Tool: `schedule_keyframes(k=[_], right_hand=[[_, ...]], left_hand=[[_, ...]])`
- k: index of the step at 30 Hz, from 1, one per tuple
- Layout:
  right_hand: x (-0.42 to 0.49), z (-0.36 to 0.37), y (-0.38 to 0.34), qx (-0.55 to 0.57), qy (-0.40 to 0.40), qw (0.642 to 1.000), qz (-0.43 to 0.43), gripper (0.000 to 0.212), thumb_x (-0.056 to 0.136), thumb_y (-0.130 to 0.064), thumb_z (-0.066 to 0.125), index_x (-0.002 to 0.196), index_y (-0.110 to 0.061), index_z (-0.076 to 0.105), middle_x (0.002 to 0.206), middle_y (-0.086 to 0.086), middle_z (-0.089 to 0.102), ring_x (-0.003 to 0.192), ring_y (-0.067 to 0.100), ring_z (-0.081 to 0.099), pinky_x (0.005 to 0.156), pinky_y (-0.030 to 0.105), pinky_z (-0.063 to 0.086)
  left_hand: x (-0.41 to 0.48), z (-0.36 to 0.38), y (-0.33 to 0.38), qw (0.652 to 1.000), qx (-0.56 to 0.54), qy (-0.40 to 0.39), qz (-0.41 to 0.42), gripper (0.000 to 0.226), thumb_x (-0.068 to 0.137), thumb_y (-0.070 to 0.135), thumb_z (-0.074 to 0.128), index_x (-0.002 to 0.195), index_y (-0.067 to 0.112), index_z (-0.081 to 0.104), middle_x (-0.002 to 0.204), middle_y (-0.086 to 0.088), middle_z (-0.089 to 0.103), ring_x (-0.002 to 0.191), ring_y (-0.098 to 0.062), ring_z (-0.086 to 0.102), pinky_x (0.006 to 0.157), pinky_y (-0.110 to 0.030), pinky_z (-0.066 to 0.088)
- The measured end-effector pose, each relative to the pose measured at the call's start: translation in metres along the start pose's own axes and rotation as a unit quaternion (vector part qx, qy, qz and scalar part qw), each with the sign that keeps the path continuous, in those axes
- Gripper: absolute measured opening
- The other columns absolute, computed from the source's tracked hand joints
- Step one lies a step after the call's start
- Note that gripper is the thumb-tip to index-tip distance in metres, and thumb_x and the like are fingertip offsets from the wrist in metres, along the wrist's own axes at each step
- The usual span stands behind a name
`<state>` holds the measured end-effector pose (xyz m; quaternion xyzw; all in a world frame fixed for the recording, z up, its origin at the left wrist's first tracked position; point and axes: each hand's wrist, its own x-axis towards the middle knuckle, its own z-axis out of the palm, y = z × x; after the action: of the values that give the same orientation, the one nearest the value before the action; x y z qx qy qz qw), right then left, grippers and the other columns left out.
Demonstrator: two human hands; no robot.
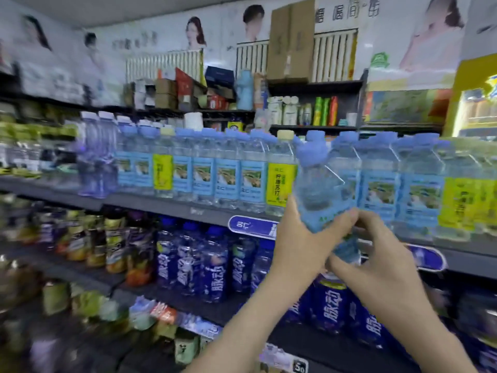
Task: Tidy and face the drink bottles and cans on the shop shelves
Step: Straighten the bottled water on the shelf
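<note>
A: Status?
B: Centre-right: left hand [295, 238] wrapped round blue-label bottle [316, 189], right hand [382, 259] pinching its lower end, held off the shelf [161, 208].
A: Remaining?
B: Likely reshelving it; yellow-label bottles [279, 184] sit mixed in.

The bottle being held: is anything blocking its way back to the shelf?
Nothing visible. The left hand and right hand hold the bottle before the row, between a yellow-label bottle and a blue-label bottle; it hides the slot behind.

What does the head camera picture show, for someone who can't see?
The left hand and right hand hold a tilted, blue-capped bottle before a shop shelf. Behind stands a row of matching bottles, a few with yellow labels; dark blue bottles line the shelf below.
</note>
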<state>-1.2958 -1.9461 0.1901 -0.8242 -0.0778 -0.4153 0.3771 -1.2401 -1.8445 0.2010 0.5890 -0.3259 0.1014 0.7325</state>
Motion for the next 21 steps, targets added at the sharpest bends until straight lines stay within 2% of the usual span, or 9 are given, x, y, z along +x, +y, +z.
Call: schedule_keyframes(k=[3, 6, 10, 15, 18, 19, 21], right_hand=[[0.007, 0.051, -0.029, 0.063, -0.105, 0.992, -0.008, 0.044, 0.071, -0.022, 0.077, 0.098, -0.044, 0.049, 0.095, -0.028, 0.059, 0.090, -0.019, 0.054, 0.073, 0.001, 0.041], [0.009, 0.115, -0.064, 0.116, -0.189, 0.975, -0.010, 0.044, 0.073, -0.022, 0.077, 0.104, -0.043, 0.054, 0.097, -0.029, 0.064, 0.091, -0.012, 0.059, 0.074, 0.005, 0.044], [0.007, 0.212, -0.115, 0.157, -0.231, 0.960, -0.012, 0.046, 0.070, -0.030, 0.079, 0.108, -0.042, 0.057, 0.097, -0.026, 0.065, 0.090, -0.006, 0.060, 0.073, 0.012, 0.047], [0.022, 0.304, -0.174, 0.195, -0.280, 0.940, -0.013, 0.039, 0.074, -0.029, 0.076, 0.105, -0.043, 0.057, 0.095, -0.027, 0.066, 0.090, -0.008, 0.061, 0.078, 0.015, 0.048], [0.046, 0.326, -0.185, 0.166, -0.268, 0.949, -0.018, 0.034, 0.079, -0.030, 0.073, 0.103, -0.046, 0.053, 0.098, -0.026, 0.062, 0.095, -0.009, 0.058, 0.081, 0.011, 0.048], [0.058, 0.329, -0.184, 0.143, -0.238, 0.960, -0.025, 0.032, 0.082, -0.033, 0.069, 0.109, -0.041, 0.054, 0.105, -0.021, 0.061, 0.098, -0.007, 0.057, 0.082, 0.010, 0.046], [0.087, 0.331, -0.177, 0.084, -0.130, 0.987, -0.038, 0.034, 0.089, -0.034, 0.061, 0.122, -0.025, 0.056, 0.113, -0.009, 0.060, 0.101, 0.002, 0.055, 0.086, 0.014, 0.044]], left_hand=[[-0.011, -0.077, 0.000, 0.998, 0.056, 0.033, -0.011, 0.052, 0.069, 0.031, 0.081, 0.114, 0.023, 0.056, 0.103, 0.008, 0.070, 0.094, -0.006, 0.067, 0.078, -0.028, 0.056], [-0.024, -0.160, 0.008, 0.996, 0.063, 0.050, -0.036, 0.043, 0.073, 0.019, 0.080, 0.110, 0.023, 0.059, 0.100, 0.005, 0.072, 0.091, -0.012, 0.069, 0.075, -0.029, 0.055], [-0.039, -0.271, 0.032, 0.991, 0.104, 0.066, -0.050, 0.045, 0.069, 0.014, 0.081, 0.109, 0.019, 0.062, 0.100, 0.003, 0.072, 0.091, -0.012, 0.069, 0.070, -0.022, 0.053], [-0.041, -0.384, 0.061, 0.984, 0.147, 0.064, -0.083, 0.052, 0.060, 0.027, 0.085, 0.108, 0.022, 0.064, 0.098, 0.003, 0.073, 0.089, -0.015, 0.070, 0.069, -0.026, 0.056], [-0.028, -0.424, 0.065, 0.981, 0.163, 0.061, -0.086, 0.045, 0.067, 0.031, 0.077, 0.109, 0.028, 0.062, 0.099, 0.007, 0.072, 0.087, -0.012, 0.069, 0.070, -0.027, 0.057], [-0.023, -0.432, 0.063, 0.981, 0.162, 0.063, -0.088, 0.046, 0.067, 0.032, 0.077, 0.110, 0.029, 0.062, 0.099, 0.008, 0.072, 0.087, -0.012, 0.069, 0.069, -0.026, 0.057], [-0.011, -0.443, 0.056, 0.982, 0.148, 0.067, -0.094, 0.050, 0.063, 0.037, 0.077, 0.109, 0.028, 0.062, 0.097, 0.007, 0.072, 0.084, -0.013, 0.070, 0.064, -0.023, 0.055]])
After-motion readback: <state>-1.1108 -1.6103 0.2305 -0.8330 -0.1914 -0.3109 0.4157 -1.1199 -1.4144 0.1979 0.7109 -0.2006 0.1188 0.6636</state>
